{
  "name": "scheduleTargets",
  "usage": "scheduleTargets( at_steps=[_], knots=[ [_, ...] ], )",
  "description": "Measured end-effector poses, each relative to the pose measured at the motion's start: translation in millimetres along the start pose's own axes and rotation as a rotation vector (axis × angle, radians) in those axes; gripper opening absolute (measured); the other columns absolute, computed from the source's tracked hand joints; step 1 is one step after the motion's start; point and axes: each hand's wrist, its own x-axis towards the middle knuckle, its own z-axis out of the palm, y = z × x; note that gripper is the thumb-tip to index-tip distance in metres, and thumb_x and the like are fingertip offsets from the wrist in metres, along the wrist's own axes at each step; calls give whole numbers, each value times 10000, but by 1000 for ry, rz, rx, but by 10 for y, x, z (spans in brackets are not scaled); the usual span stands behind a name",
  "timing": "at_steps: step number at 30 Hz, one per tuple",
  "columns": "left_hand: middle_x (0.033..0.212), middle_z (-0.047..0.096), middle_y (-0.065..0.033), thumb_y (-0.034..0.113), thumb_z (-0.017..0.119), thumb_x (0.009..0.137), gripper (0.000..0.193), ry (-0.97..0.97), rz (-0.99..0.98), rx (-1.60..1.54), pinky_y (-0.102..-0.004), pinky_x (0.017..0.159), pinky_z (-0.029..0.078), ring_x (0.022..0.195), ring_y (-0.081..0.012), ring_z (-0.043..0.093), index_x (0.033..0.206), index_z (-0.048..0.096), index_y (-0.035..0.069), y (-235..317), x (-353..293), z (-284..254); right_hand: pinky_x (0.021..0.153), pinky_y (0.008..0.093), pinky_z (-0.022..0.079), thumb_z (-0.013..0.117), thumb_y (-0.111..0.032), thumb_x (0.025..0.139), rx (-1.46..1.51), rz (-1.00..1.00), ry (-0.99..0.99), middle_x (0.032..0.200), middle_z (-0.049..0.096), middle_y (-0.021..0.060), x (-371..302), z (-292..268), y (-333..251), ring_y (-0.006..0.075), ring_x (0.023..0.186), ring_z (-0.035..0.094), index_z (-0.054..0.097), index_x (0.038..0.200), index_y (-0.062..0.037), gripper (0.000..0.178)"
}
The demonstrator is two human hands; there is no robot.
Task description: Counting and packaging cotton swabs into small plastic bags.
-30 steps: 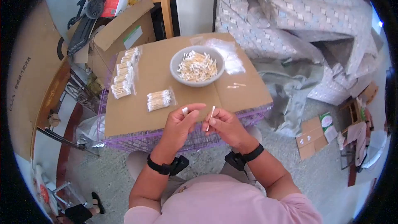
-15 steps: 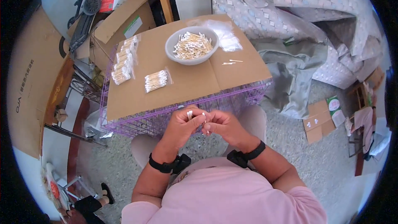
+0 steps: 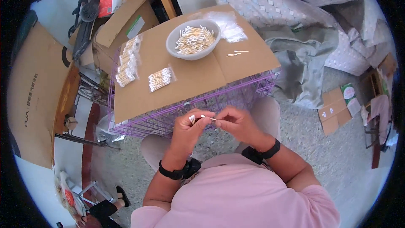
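Observation:
Both my hands meet above my lap, just off the near edge of the cardboard sheet. My left hand (image 3: 190, 124) is closed, with several white cotton tips (image 3: 192, 119) poking out between its fingers. A single cotton swab (image 3: 209, 118) lies crosswise between my two hands, pinched at one end by my right hand (image 3: 237, 123) and at the other by my left thumb and finger. Beyond them a grey bowl (image 3: 169, 47) holds a heap of cotton swabs (image 3: 195, 39). A bag of cotton swabs (image 3: 160, 79) lies left of the bowl.
The cardboard sheet (image 3: 139, 105) tops a purple wire cage (image 3: 164, 120). A row of filled bags (image 3: 128, 61) lies at its left, clear empty bags (image 3: 230, 27) behind the bowl, a few loose swabs (image 3: 237, 53) at right. Another person's foot (image 3: 123, 196) shows at lower left.
The swab between my hands has turned from upright to nearly level, and my right hand has shifted slightly right. The whole view has tilted a little.

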Motion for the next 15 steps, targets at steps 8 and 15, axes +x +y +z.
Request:
scheduleTargets(
  at_steps=[8, 15],
  knots=[
    [851, 629, 6, 110, 644, 909, 155, 41, -56, 91, -194, 516, 359, 617, -32, 475, 1022, 713, 29, -104, -45, 10, 596, 246, 466, 700, -72, 833, -310, -311, 113, 855, 579, 47, 24, -94, -243, 115, 717, 581, 651, 869, -50, 65],
    [846, 629, -22, 99, 658, 891, 142, -139, 70, 211, -234, 630, 434, 733, -84, 549, 1007, 711, 37, -301, -92, 105, 642, 307, 480, 703, -114, 829, -343, -419, -67, 826, 587, 70, 37, -115, -325, 188, 761, 604, 654, 894, -51, 102]
  ],
)
